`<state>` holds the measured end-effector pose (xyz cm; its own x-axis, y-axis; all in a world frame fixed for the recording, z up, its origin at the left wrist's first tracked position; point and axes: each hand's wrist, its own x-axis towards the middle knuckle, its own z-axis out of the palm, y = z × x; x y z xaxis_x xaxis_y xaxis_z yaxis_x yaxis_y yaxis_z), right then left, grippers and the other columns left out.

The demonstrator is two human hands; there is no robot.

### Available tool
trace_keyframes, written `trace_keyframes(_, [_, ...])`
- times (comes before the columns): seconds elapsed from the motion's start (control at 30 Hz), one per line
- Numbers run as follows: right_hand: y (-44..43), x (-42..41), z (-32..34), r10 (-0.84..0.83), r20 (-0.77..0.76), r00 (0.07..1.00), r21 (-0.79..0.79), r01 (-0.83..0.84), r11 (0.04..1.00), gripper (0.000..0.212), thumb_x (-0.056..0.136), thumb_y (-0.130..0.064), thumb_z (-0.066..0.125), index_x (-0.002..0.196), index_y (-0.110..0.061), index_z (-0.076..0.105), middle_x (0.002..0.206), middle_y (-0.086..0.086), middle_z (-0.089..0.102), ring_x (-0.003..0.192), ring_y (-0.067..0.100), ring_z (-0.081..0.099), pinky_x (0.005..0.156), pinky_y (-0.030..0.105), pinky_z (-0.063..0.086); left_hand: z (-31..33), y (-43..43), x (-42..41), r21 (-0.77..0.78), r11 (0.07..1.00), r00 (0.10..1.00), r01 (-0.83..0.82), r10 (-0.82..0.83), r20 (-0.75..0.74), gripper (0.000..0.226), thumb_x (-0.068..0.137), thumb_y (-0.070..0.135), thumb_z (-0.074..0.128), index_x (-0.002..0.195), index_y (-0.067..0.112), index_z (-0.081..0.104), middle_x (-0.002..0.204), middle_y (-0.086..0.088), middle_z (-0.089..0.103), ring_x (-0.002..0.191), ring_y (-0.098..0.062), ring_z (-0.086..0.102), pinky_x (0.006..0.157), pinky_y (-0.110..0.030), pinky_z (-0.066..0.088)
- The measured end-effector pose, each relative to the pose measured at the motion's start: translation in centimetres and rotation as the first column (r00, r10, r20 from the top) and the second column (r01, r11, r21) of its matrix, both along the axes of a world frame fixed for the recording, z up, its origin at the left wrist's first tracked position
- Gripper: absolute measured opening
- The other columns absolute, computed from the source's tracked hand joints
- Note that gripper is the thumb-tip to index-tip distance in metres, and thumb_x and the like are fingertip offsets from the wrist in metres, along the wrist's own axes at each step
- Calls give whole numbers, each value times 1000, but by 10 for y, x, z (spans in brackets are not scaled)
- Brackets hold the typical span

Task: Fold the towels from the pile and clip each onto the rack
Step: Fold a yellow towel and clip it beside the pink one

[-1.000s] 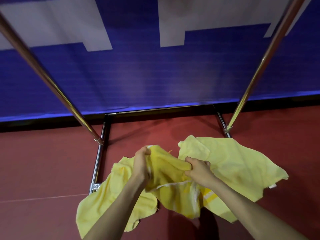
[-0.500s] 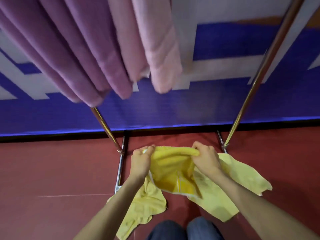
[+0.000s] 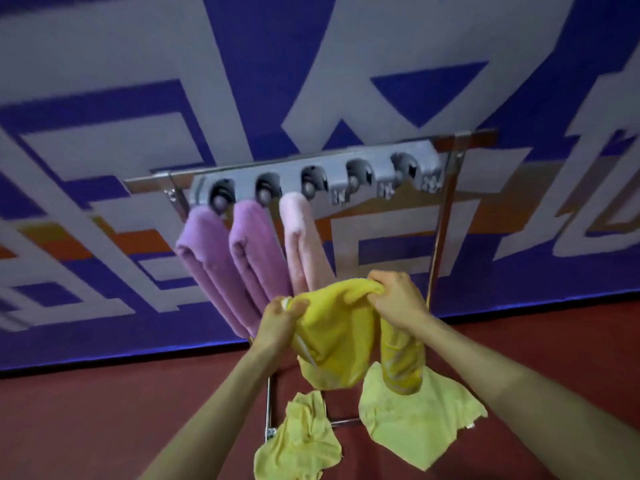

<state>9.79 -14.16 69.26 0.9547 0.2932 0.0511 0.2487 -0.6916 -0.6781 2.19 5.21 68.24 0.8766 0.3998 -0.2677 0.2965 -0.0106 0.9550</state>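
Blue-and-white banner wall (image 3: 277, 64) behind, dark red floor (image 3: 104, 427) underneath, and the rack (image 3: 311, 171) is the thing to orient by: a grey plastic bar with five round roller clips on a shiny chrome frame. Hanging from the three clips at the rack's left end are two purple towels (image 3: 207, 258) and one pink towel (image 3: 301, 244), all folded into long narrow strips. Just below the rack, in front of the pink one, the yellow towel (image 3: 339, 341) is held up in the air, bunched along its top edge. The left hand (image 3: 280, 318) has its grip closed on one end of that edge and the right hand (image 3: 398, 303) has its grip pinched round the other, so both are full of cloth. Two more yellow towels (image 3: 301, 441) lie crumpled on the floor at the foot of the rack. Looks like thin terry, soft and floppy, next to no weight, so I reckon it'll sag and twist wherever it isn't held. Best bet is probably taking it by the corners or hemmed edge for a clean fold, then pushing the thick folded end up into the fourth clip (image 3: 358, 173), which is free. Not slippery, nothing fragile
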Motion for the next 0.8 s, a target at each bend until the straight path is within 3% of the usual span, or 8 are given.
trace_keyframes(0.13, [2, -6, 81, 0, 31, 1000, 81, -3, 997, 12, 69, -19, 49, 61, -11, 53, 64, 11, 60, 74, 35, 57, 61, 42, 43, 76, 2, -13, -7, 996, 996, 85, -84, 37, 17, 86, 7, 64, 98, 10, 52, 71, -3, 56, 56, -11, 52, 46, -20, 44])
trace_keyframes(0.23, [6, -12, 132, -14, 55, 998, 231, 1, 973, 21, 71, -15, 47, 51, -18, 41, 61, 8, 49, 68, 32, 51, 63, 41, 37, 127, 2, -23, 152, 974, 959, 167, -196, 202, 36, 88, -5, 57, 113, 20, 47, 82, -3, 58, 64, -2, 56, 61, -10, 47])
trace_keyframes(0.33, [10, -16, 164, -16, -24, 1000, 385, 24, 923, 22, 70, -18, 49, 52, -17, 37, 57, 0, 39, 60, 20, 40, 60, 36, 28, 149, 6, -36, 215, 941, 920, 260, -310, 241, 45, 87, -5, 54, 117, 28, 56, 116, 1, 61, 99, 4, 58, 82, -7, 42])
trace_keyframes(0.43, [18, -24, 190, -34, -125, 992, 547, 97, 831, 22, 61, -19, 46, 45, -24, 32, 48, -7, 31, 53, 13, 31, 55, 31, 23, 163, 12, -50, 193, 930, 909, 314, -353, 223, 58, 67, 2, 50, 116, 31, 63, 132, 0, 55, 122, -11, 50, 91, -15, 41])
trace_keyframes(0.57, [31, -26, 208, -48, -279, 959, 695, 236, 679, 34, 63, -4, 47, 43, -25, 30, 53, -3, 28, 58, 16, 27, 57, 33, 21, 173, 12, -65, 344, 871, 859, 352, -446, 251, 67, 71, -20, 52, 121, 24, 56, 141, 8, 30, 112, 19, 45, 81, -2, 41])
trace_keyframes(0.67, [40, -28, 215, -31, -394, 918, 687, 317, 654, 12, 47, -12, 47, 50, -20, 38, 63, 6, 38, 68, 22, 39, 66, 37, 33, 163, 9, -69, 492, 813, 833, 313, -483, 269, 62, 70, 10, 74, 124, 30, 51, 139, 5, 22, 137, 0, 25, 91, -4, 38])
trace_keyframes(0.73, [46, -30, 216, -16, -453, 891, 684, 359, 635, 12, 48, -12, 47, 59, -16, 43, 73, 10, 46, 74, 25, 46, 72, 39, 40, 155, 5, -74, 607, 754, 844, 252, -478, 243, 71, 64, 42, 79, 125, 39, 42, 137, 8, 18, 138, 7, 10, 105, -10, 25])
trace_keyframes(0.8, [50, -31, 216, -20, -490, 871, 671, 392, 629, 12, 59, -4, 45, 58, -15, 41, 72, 9, 45, 73, 24, 46, 74, 38, 40, 150, 0, -79, 783, 610, 853, 123, -468, 230, 72, 63, 58, 73, 123, 50, 35, 137, 15, 16, 133, 8, 8, 109, -28, 17])
